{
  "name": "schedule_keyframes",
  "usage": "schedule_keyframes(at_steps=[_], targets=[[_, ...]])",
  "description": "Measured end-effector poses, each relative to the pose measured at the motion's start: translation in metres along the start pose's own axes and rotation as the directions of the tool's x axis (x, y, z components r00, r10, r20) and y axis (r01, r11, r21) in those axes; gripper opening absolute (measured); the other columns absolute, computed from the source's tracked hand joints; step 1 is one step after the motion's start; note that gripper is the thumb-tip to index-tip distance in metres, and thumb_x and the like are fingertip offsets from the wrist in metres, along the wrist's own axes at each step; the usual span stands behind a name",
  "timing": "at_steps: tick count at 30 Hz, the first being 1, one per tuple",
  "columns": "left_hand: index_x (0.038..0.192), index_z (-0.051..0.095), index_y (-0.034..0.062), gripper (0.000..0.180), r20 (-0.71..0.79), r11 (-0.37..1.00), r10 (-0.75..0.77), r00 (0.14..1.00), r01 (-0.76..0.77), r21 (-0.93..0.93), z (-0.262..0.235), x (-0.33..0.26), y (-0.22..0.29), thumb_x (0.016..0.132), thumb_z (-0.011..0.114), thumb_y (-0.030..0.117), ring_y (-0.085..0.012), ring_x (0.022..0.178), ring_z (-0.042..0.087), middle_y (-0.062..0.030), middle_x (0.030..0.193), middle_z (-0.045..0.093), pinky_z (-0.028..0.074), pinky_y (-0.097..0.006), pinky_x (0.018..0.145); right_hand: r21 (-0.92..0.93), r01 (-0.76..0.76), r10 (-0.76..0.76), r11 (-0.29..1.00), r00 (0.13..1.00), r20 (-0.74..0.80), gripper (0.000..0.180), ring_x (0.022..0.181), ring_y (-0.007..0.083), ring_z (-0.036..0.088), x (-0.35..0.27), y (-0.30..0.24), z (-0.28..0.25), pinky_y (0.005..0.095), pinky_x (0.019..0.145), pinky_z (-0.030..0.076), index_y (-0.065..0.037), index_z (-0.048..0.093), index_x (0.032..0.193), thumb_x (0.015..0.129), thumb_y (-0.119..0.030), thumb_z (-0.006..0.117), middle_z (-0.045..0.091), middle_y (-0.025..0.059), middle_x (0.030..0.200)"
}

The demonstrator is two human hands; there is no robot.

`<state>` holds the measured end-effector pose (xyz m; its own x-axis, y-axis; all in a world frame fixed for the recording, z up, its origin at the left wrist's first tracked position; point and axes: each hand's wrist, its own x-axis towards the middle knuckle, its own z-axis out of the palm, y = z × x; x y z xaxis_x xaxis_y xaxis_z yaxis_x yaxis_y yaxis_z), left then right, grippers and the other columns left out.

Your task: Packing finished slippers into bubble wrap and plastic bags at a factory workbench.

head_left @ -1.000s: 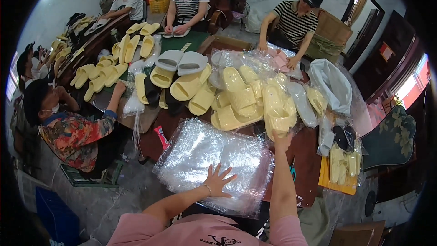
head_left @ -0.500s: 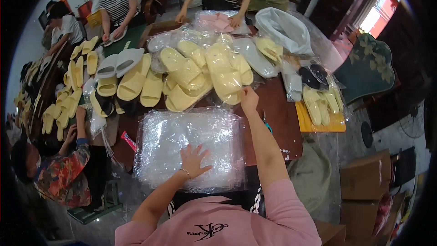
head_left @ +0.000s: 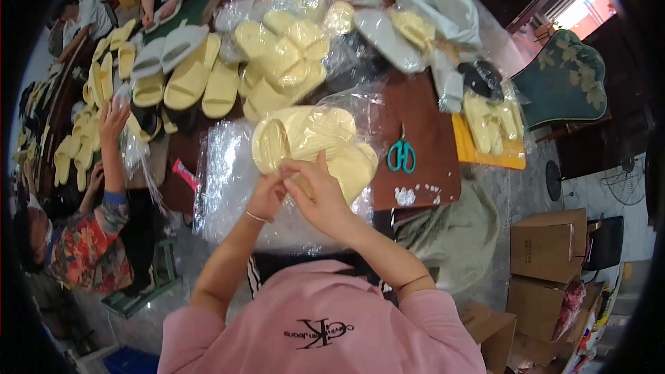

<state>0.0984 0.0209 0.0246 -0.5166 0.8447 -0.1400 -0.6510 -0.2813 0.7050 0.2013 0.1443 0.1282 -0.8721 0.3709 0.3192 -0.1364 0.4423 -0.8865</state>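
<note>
A pair of yellow slippers (head_left: 346, 156) lies in a clear plastic bag just in front of me, over a stack of flat clear bags (head_left: 220, 187). My left hand (head_left: 267, 195) is closed at the near edge of the bagged slippers, its fingertips pinched together. Beside it, my right hand (head_left: 320, 197) also closes on the near end of this pack, fingertips meeting those of the left. The bag's film is hard to make out between my fingers. Loose film sticks up at the pack's far side.
Yellow slippers in bags (head_left: 284, 55) are piled beyond, with grey slippers (head_left: 183, 47) and more yellow pairs to the left. Teal scissors (head_left: 402, 156) lie right of the stack near small white bits (head_left: 405, 196). A co-worker in a floral top (head_left: 93, 253) sits at left; others work across the table.
My right hand has brought the bagged yellow slippers from the pile onto the bag stack. My left hand, earlier spread flat on the stack, has joined it. The scissors are now uncovered.
</note>
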Motion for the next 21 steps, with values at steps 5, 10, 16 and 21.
schedule_keyframes(at_steps=[5, 10, 16, 21], targets=[[0.110, 0.046, 0.0019, 0.031, -0.471, 0.959, -0.004, 0.882, 0.137, 0.250, -0.040, -0.017, 0.034, 0.085, 0.047, 0.021, -0.0093, 0.078, 0.053, -0.0053, 0.096, 0.055, 0.044, -0.025, 0.062, 0.054, -0.183, 0.182, 0.982, 0.983, 0.023, 0.021, 0.089, 0.0147, 0.057, -0.016, -0.008, -0.046, 0.0276, 0.080, 0.043, 0.000, 0.058, 0.099, 0.078, -0.005, 0.059, 0.061, 0.0098, 0.096], [0.097, 0.053, -0.0002, 0.025, -0.581, 0.821, 0.015, 0.814, 0.321, 0.471, -0.111, -0.019, 0.032, 0.083, 0.050, 0.020, -0.0095, 0.062, 0.051, -0.0023, 0.073, 0.053, 0.042, -0.023, 0.055, -0.181, -0.329, 0.256, 0.927, 0.906, -0.336, 0.013, 0.066, 0.0151, 0.058, -0.036, 0.135, -0.085, 0.0268, 0.063, 0.046, 0.002, 0.059, 0.088, 0.076, -0.003, 0.057, 0.062, 0.0108, 0.074], [0.112, 0.048, -0.0075, 0.051, -0.571, 0.510, 0.325, 0.754, 0.369, 0.777, -0.114, -0.042, 0.014, 0.080, 0.054, 0.032, -0.0186, 0.070, 0.057, -0.0118, 0.080, 0.059, 0.045, -0.028, 0.064, -0.368, -0.374, 0.444, 0.851, 0.887, 0.124, 0.027, 0.063, 0.0154, 0.057, -0.035, 0.160, -0.073, 0.0283, 0.060, 0.045, 0.000, 0.060, 0.090, 0.069, -0.016, 0.068, 0.060, 0.0102, 0.068], [0.115, 0.047, -0.0056, 0.066, -0.650, 0.293, 0.275, 0.708, 0.583, 0.758, -0.072, -0.060, 0.024, 0.072, 0.062, 0.043, -0.0286, 0.086, 0.059, -0.0191, 0.093, 0.061, 0.045, -0.034, 0.076, 0.312, -0.680, 0.203, 0.664, 0.565, 0.800, 0.040, 0.091, 0.0135, 0.051, -0.001, 0.113, -0.066, 0.0257, 0.082, 0.040, -0.006, 0.055, 0.113, 0.074, -0.010, 0.061, 0.057, 0.0073, 0.093]])
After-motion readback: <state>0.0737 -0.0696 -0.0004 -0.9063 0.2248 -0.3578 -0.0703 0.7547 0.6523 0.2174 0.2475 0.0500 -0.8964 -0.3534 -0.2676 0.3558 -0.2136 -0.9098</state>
